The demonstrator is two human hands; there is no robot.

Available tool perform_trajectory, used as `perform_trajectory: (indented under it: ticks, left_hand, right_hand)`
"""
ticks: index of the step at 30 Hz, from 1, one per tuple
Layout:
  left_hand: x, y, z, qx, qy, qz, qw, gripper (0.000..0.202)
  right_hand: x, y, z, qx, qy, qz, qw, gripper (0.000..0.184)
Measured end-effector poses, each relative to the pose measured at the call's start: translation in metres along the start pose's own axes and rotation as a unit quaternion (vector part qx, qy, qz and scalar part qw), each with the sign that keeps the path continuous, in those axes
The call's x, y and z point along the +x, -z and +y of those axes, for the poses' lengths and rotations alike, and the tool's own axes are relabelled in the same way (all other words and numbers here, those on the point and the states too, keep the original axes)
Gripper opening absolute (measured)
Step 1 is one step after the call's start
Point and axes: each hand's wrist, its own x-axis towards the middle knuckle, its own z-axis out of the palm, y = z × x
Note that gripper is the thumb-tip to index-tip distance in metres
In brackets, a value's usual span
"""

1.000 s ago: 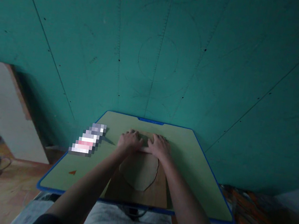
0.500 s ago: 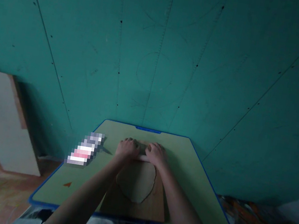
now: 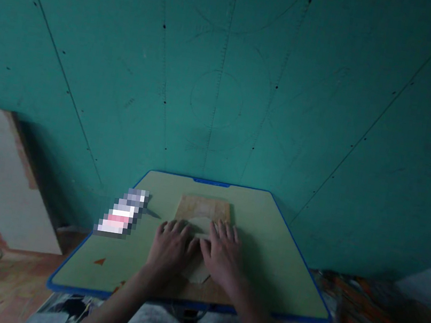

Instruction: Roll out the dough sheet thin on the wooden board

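A pale rolling pin lies crosswise over a flat, thin sheet of dough. Most of the pin is hidden under my palms; only a short middle piece shows. My left hand presses on its left part, fingers pointing forward and curved over it. On its right part rests my right hand, fingers likewise forward, the thumbs close together. Beneath the dough is a wooden board, its far end bare and its near part partly covered by my hands.
The board lies on a pale green table with a blue rim. At its left are a pixelated packet-like item, a dark pointed object and an orange-brown triangle. A green wall rises behind; a pale panel leans left.
Both hands have come back toward me with the rolling pin, from the board's far end to the middle of the dough. The dough's far part and the board's far end now show.
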Motion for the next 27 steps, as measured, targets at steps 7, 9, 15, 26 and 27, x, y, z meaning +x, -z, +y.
perform_trajectory:
  ticks: [7, 9, 15, 26, 27]
  left_hand:
    - [-0.041, -0.014, -0.005, 0.002, -0.058, 0.101, 0.993, 0.046]
    - [-0.034, -0.014, -0.005, 0.005, -0.045, 0.088, 0.995, 0.044]
    - [0.003, 0.001, -0.009, 0.017, 0.002, -0.002, 1.000, 0.037]
    - [0.020, 0.000, -0.013, 0.008, 0.032, -0.007, 0.999, 0.038]
    - [0.010, -0.001, -0.010, 0.007, 0.020, 0.009, 1.000, 0.036]
  right_hand:
    - [-0.028, -0.005, 0.004, 0.003, 0.055, 0.010, 0.998, 0.061]
    - [-0.014, -0.003, 0.007, 0.010, 0.060, 0.001, 0.998, 0.059]
    - [0.040, -0.002, 0.011, 0.024, 0.059, -0.032, 0.997, 0.054]
    - [0.060, -0.005, 0.003, 0.016, 0.031, 0.013, 0.999, 0.039]
    - [0.049, -0.005, 0.004, 0.021, 0.035, 0.022, 0.999, 0.037]
